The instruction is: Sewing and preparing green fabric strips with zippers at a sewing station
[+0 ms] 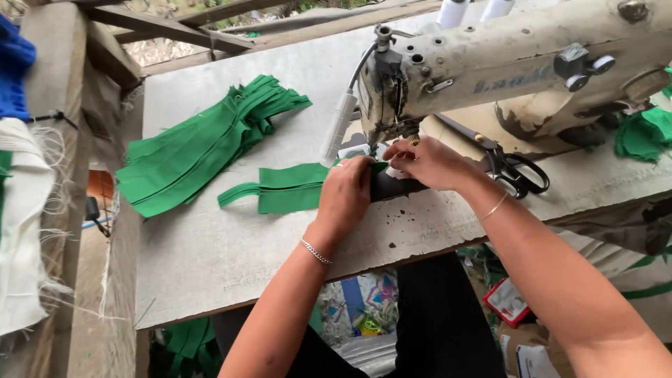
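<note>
Left hand (344,194) presses flat on green folded fabric strip (283,189); right hand (428,162) pinches its end under the needle. Keep edges aligned, fingertips clear.

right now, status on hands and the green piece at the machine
Left hand flat on green fabric piece. Right hand pinching it at the needle. Scissors beside right wrist, stack of green pieces off left.

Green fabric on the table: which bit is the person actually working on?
The single green piece under the left hand, by the needle. The green stack lies untouched farther left; the right hand steadies the near end.
</note>
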